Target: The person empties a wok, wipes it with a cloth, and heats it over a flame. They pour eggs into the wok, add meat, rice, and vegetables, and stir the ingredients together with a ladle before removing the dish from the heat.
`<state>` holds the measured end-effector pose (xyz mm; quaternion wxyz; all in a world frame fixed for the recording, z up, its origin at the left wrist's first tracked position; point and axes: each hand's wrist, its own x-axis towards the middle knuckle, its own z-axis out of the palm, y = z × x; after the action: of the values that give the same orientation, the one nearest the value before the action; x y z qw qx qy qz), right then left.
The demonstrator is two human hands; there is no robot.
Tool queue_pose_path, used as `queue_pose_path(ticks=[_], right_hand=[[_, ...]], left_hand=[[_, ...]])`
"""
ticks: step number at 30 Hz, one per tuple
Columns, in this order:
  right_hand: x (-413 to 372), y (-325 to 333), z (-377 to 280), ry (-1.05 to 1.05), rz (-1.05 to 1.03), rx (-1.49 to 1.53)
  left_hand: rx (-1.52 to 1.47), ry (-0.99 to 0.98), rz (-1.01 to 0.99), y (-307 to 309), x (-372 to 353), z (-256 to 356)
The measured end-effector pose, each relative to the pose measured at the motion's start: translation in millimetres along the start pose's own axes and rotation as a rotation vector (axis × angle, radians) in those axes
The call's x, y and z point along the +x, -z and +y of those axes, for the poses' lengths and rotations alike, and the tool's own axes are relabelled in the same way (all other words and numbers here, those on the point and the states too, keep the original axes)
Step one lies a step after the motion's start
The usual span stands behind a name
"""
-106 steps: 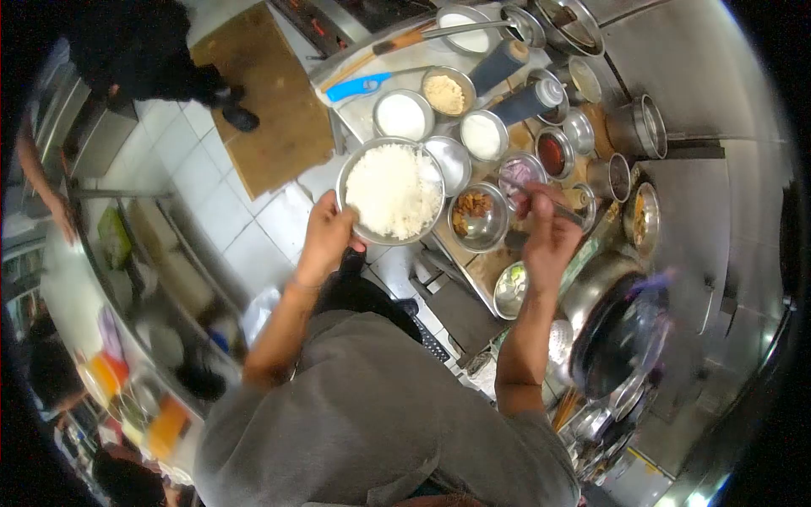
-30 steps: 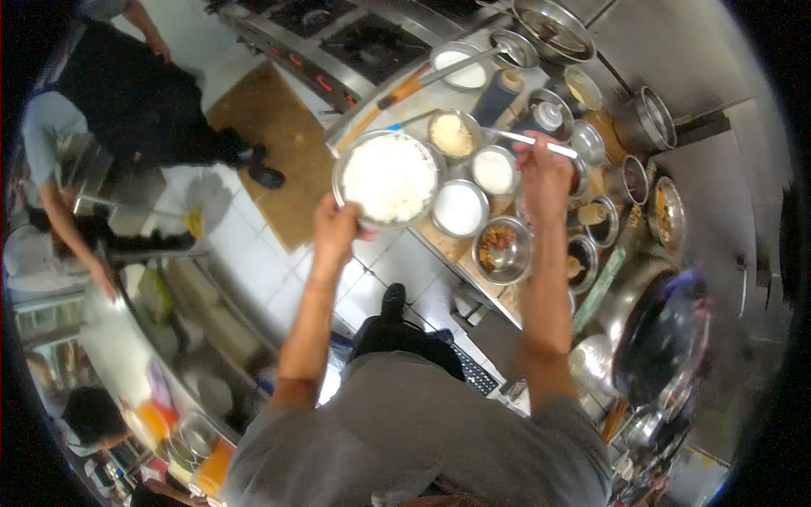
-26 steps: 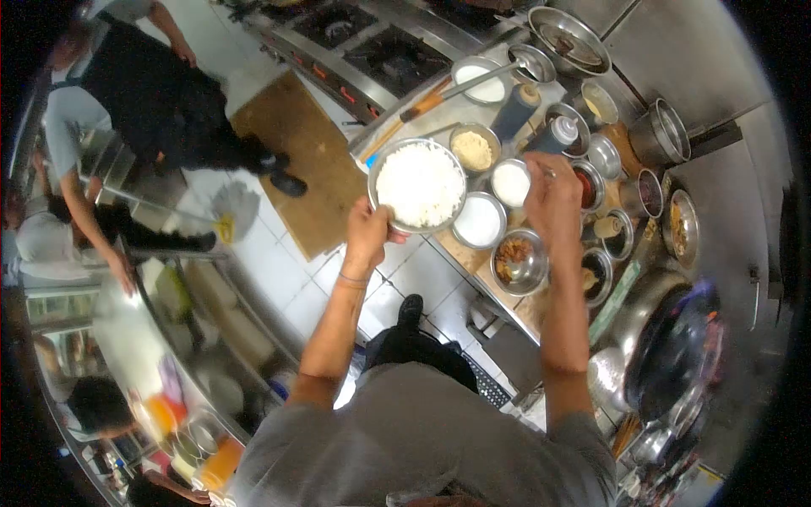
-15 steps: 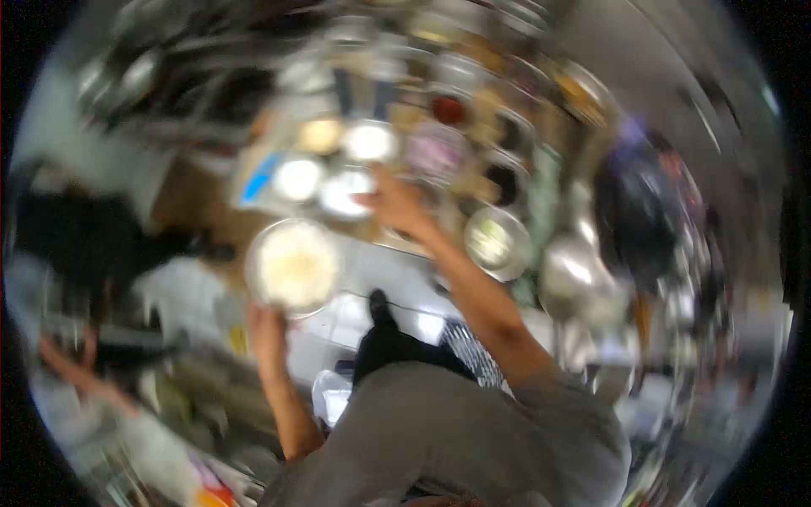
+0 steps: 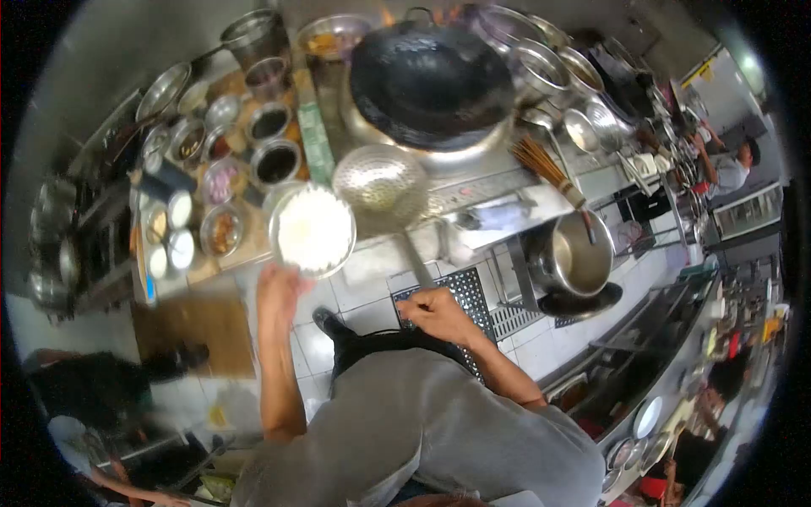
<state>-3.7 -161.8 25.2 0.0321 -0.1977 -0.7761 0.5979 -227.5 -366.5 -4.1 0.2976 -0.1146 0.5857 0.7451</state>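
My left hand point(image 5: 280, 286) is closed on the near rim of a round bowl point(image 5: 276, 241). White, rice-like food point(image 5: 312, 228) fills the bowl, which overlaps the counter's front edge in this view. My right hand point(image 5: 441, 315) is closed, fingers curled in, to the right of the bowl and in front of the counter. I cannot tell what is between its fingers. The handle of a perforated metal strainer point(image 5: 382, 182) runs down to just above this hand. Beyond the strainer stands a large black wok point(image 5: 431, 84).
Containers of white seasoning point(image 5: 180, 248), chopped red onion point(image 5: 222, 182) and dark sauce point(image 5: 274, 160) stand at the left. Flames point(image 5: 389, 15) show behind the wok. A bamboo brush point(image 5: 541, 169) lies right of it. A large pot point(image 5: 583, 258) hangs past the counter edge. People work at the far right.
The view has swung right toward the wok. My right hand has left the white seasoning container and moved right, now closed. The bowl stays in my left hand and is now beside the strainer.
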Motion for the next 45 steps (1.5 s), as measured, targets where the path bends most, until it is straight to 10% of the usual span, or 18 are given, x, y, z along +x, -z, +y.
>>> queue_pose_path(ticks=[6,15,21,23,24,28,33,36,43,45], right_hand=[[-54.8,92.8,39.2,-0.153,0.195,0.118],[59.5,332.2,145.9,0.128,0.923,-1.076],[94.1,414.2,236.4,-0.368,0.306,-1.428],[88.3,399.9,173.7,-0.496,0.159,-1.296],[96.3,450.8,246.3,-0.329,0.088,-1.013],[45.5,424.5,116.6,-0.5,0.329,0.114],[80.7,393.1,-4.2,-0.075,0.331,0.372],[164.1,377.1,-37.4,-0.055,0.214,0.118],[337.7,353.9,-53.1,-0.13,-0.586,-0.931],[388.7,367.7,-24.4,0.12,-0.018,-1.307]], left_hand=[[0.008,-0.017,-0.152,-95.2,77.1,-47.9],[0.327,-0.104,-0.034,-122.1,140.0,-76.1],[0.664,-0.243,-0.059,-118.7,108.6,-32.6],[0.603,-0.251,-0.005,-121.2,70.7,-16.3],[0.543,-0.286,-0.005,-129.0,55.7,-0.5],[0.457,-0.582,-0.088,-177.5,29.5,-4.2],[0.618,-1.215,-0.372,-327.9,43.5,-23.7],[0.842,-1.482,-0.326,-392.9,97.6,-42.8],[1.318,-1.025,0.029,-422.6,88.0,-61.6],[1.349,-1.072,0.085,-428.6,81.5,-64.0]])
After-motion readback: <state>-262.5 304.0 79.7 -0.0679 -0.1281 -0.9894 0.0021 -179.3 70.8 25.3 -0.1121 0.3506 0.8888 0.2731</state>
